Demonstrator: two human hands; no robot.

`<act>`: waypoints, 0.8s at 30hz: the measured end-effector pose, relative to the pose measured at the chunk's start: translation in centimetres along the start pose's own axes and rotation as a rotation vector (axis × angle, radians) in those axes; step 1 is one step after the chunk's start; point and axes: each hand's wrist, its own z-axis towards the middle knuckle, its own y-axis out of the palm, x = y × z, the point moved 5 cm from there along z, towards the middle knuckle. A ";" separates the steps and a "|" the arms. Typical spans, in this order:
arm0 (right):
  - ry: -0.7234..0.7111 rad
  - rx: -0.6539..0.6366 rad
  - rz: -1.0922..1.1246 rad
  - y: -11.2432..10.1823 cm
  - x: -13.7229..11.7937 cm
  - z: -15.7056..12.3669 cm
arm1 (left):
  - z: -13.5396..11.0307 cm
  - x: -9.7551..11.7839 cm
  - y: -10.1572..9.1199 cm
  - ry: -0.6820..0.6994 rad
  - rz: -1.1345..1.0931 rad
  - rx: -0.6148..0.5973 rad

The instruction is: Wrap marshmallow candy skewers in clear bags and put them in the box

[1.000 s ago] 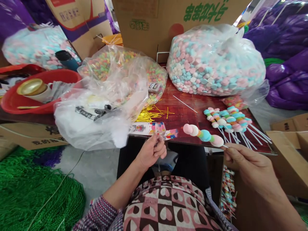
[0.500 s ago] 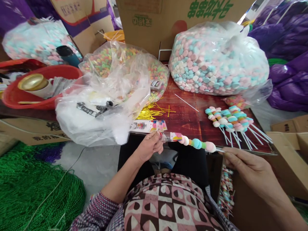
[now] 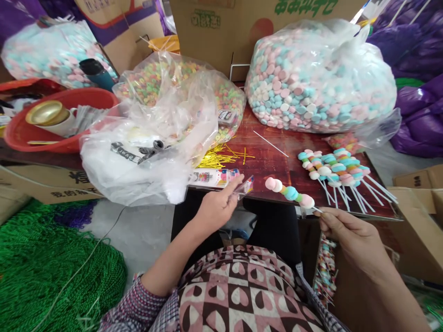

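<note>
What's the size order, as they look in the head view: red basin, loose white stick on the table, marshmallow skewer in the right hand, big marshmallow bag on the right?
Largest to smallest:
1. Big marshmallow bag
2. Red basin
3. Marshmallow skewer in the right hand
4. Loose white stick
</note>
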 end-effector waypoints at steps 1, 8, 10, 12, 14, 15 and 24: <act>0.004 0.000 -0.018 0.1 0.0 0.0 | 0.0 0.8 0.3 0.056 0.135 0.000; -0.048 -0.017 -0.156 1.1 -0.6 -0.5 | 0.5 3.8 2.8 0.281 0.420 0.126; -0.046 -0.019 -0.186 1.3 -1.0 -0.8 | 0.6 3.6 2.9 0.299 0.389 0.185; -0.027 -0.022 -0.207 1.5 -1.3 -1.2 | 0.6 3.3 2.9 0.302 0.319 0.238; 0.002 -0.034 -0.215 1.8 -1.4 -1.6 | 0.7 3.0 2.7 0.293 0.222 0.278; 0.014 -0.044 -0.210 2.1 -1.4 -1.8 | 0.8 2.9 2.7 0.289 0.166 0.290; 0.144 -0.226 -0.089 5.5 -1.1 -4.6 | 1.5 1.8 2.4 0.285 -0.111 0.296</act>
